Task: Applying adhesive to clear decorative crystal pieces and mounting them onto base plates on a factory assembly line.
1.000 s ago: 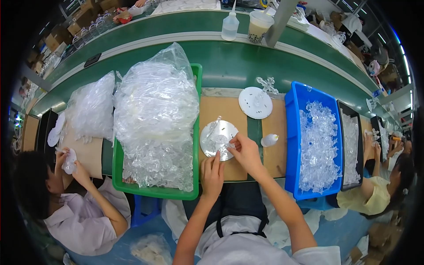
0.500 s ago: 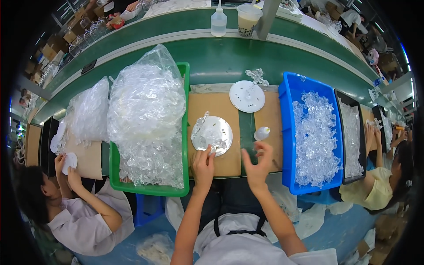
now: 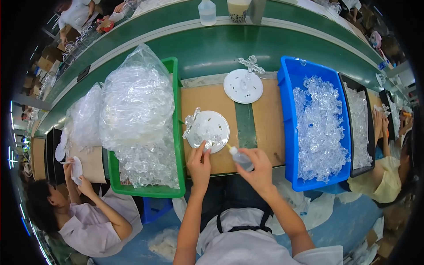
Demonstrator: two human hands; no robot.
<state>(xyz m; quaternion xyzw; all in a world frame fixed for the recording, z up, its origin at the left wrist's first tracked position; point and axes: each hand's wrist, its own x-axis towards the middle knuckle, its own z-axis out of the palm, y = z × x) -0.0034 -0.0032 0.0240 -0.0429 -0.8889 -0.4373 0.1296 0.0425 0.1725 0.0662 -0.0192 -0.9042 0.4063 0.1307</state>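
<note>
My left hand [image 3: 199, 170] pinches a small clear plastic piece [image 3: 209, 145] at the near edge of a round white disc [image 3: 214, 120]. More clear pieces lie on that disc, and a branched clear part [image 3: 191, 123] sits at its left rim. In my right hand [image 3: 259, 173] is a small squeeze bottle [image 3: 242, 160], tilted, its thin yellow nozzle aimed at the piece by my left fingers. I cannot tell whether the nozzle touches it. Farther back, a second white disc [image 3: 232, 90] has a clear cross-shaped part [image 3: 251, 65] at its far edge.
A green bin [image 3: 176, 104] on the left holds clear parts and a bulky plastic bag [image 3: 137, 99]. On the right stand a blue bin [image 3: 288, 119] and a black tray [image 3: 369, 132] of clear parts. Co-workers sit on both sides. A clear bottle [image 3: 207, 14] and a drink cup [image 3: 239, 11] stand behind.
My right hand has picked up the squeeze bottle from the cardboard and brought it left, nozzle toward the disc. My left hand stays at the near disc. The whole view has shifted slightly.
</note>
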